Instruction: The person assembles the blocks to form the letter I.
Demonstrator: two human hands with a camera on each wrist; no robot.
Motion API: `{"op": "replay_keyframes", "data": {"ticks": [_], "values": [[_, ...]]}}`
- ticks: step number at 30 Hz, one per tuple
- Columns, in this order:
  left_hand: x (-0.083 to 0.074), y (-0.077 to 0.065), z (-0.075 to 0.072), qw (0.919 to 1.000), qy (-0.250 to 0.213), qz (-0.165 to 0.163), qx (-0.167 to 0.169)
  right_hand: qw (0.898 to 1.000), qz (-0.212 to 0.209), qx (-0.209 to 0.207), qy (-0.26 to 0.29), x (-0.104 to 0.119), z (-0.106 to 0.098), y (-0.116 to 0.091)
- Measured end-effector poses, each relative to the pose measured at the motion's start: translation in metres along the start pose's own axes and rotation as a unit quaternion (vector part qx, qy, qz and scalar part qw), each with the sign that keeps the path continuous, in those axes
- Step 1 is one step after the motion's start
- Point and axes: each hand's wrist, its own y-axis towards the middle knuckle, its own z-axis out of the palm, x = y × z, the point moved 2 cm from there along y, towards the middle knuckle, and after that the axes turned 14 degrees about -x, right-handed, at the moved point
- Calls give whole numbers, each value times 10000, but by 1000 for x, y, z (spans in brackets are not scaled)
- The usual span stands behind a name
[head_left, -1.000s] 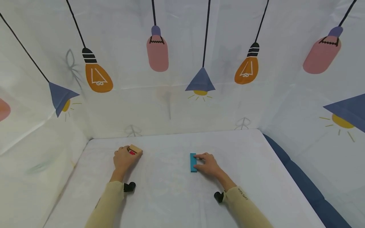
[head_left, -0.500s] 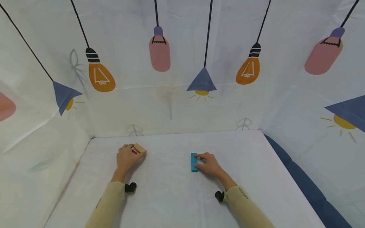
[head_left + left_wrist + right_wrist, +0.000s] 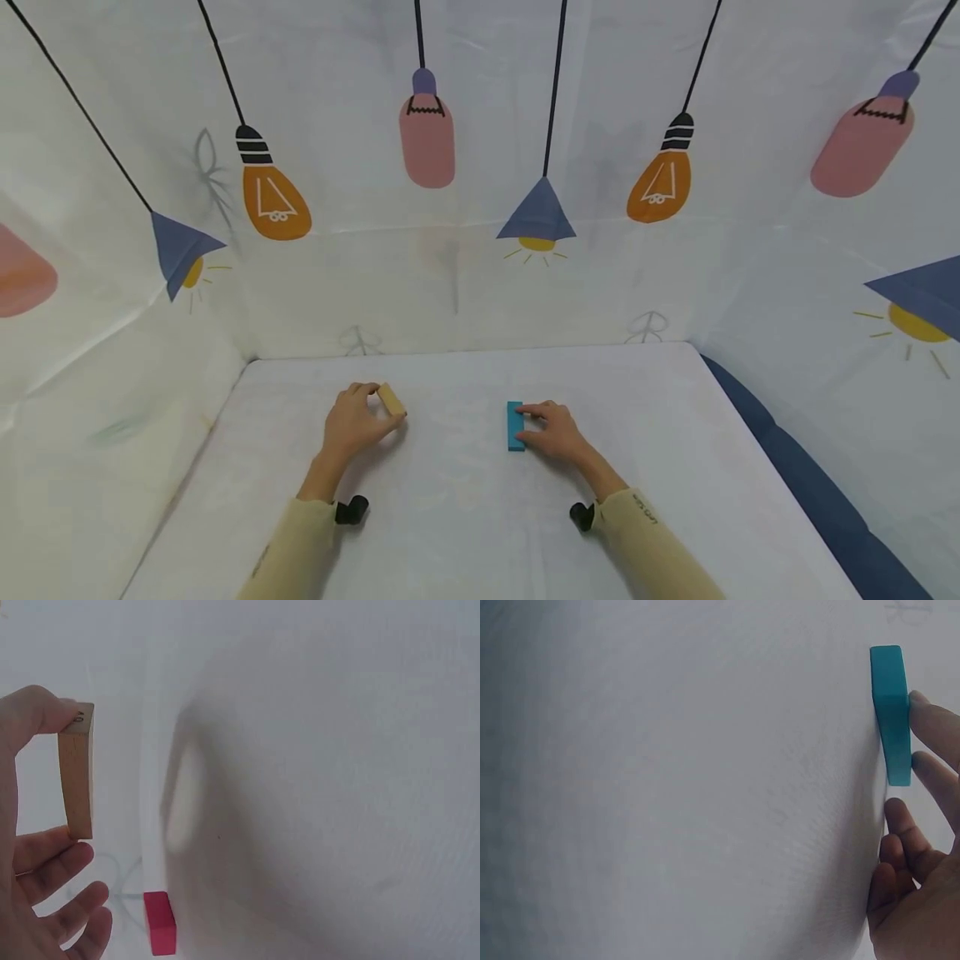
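Observation:
My left hand (image 3: pixel 354 427) pinches a plain wooden block (image 3: pixel 392 399) by its two ends, between thumb and fingers. The block is tilted and raised over the white table, with a dark mark on one end in the left wrist view. Below it in that view lies a red block (image 3: pixel 160 924), which my left hand hides in the head view. At right, a long blue block (image 3: pixel 515 427) lies on the table, its length pointing away from me. Thumb and index fingertips of my right hand (image 3: pixel 557 433) touch its right side, spread apart; the other fingers are bent beneath the palm.
The white table (image 3: pixel 450 517) ends at a pale curtain wall (image 3: pixel 360 283) printed with lamps and bulbs. Dark blue padding (image 3: pixel 795 475) runs along the right edge. A black wrist device (image 3: pixel 352 510) sits at the left cuff, another at the right.
My left hand has moved right with the wooden block and turned it, and the red patch by that hand has gone out of the head view. My right hand and the blue block stay together.

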Motion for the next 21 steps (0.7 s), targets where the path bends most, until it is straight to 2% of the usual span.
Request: {"op": "replay_keyframes", "data": {"ticks": [5,10,21], "values": [[-13,-10,-1,9988,-206,434,-19,10000,-51,-33,35,0,1,0],[-27,-18,-1,9943,-507,933,-57,10000,-43,-19,-3,-3,1,0],[-51,-42,7,9904,-620,1211,257,10000,6,94,3,-2,1,2]]}}
